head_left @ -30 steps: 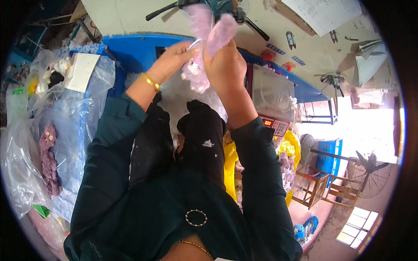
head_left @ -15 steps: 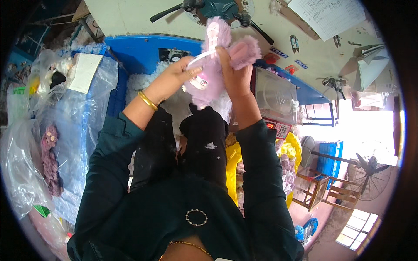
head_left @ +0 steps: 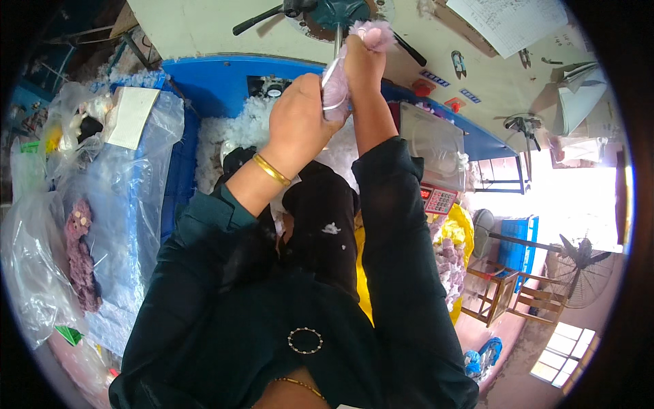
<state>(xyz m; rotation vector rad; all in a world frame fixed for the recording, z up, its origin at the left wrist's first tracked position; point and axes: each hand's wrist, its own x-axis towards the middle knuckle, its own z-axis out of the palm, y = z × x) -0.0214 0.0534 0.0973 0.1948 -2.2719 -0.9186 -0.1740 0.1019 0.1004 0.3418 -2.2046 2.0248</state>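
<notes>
A pink-purple furry plush toy [head_left: 335, 92] is between my hands at the far edge of the blue bin. My left hand [head_left: 294, 119] is closed round its lower part, and a white strip lies across the fur. My right hand [head_left: 364, 67] grips the upper part, with a furry end [head_left: 373, 34] sticking out above the fingers. A thin metal tube [head_left: 338, 39] comes down from a dark green machine head [head_left: 340, 12] and meets the toy. Whether the tube is inside the toy is hidden. The toy's face is out of sight.
White stuffing [head_left: 214, 133] fills the blue bin [head_left: 218, 75] below my hands. Plastic bags [head_left: 129, 184] with a mauve plush piece [head_left: 82, 266] lie at the left. At the right are a clear box [head_left: 430, 143], a red scale [head_left: 437, 199] and a yellow sack [head_left: 464, 228]. Snips [head_left: 458, 65] lie on the table.
Both hands have shifted the toy up to the metal tube. The toy has turned, so its face no longer shows. My left hand has closed round its lower part.
</notes>
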